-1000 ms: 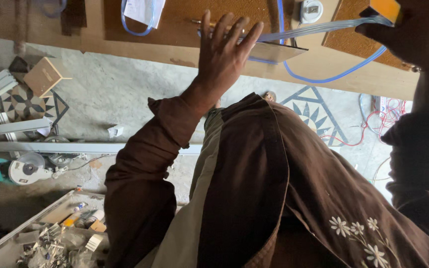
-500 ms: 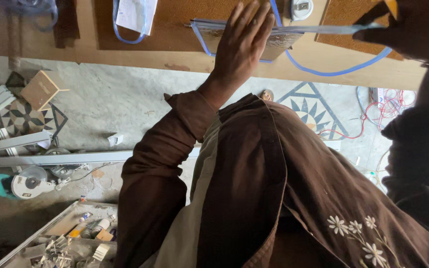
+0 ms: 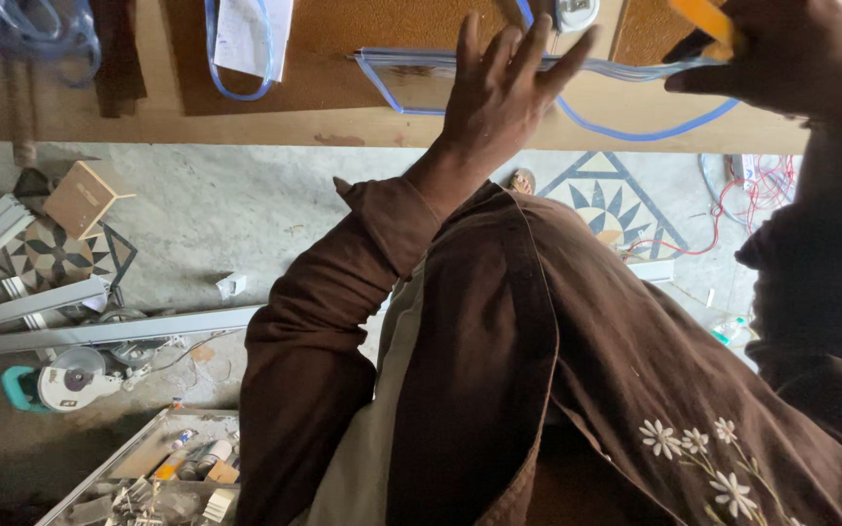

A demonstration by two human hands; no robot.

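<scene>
A flat clear pane edged with a blue rubber strip (image 3: pixel 421 83) lies on the brown wooden workbench (image 3: pixel 363 127) along the top centre of the frame, and the left hand (image 3: pixel 499 93) rests on its right end with fingers spread wide apart. At the upper right the right hand (image 3: pixel 791 54) is curled closed around an orange-handled tool (image 3: pixel 704 18) just above the pane's far edge. A tray of small parts (image 3: pixel 158 477) sits at lower left on the floor.

The left hand (image 3: pixel 504 93) now spreads flat on the glass pane (image 3: pixel 421 83), which sits lower in the frame.
</scene>
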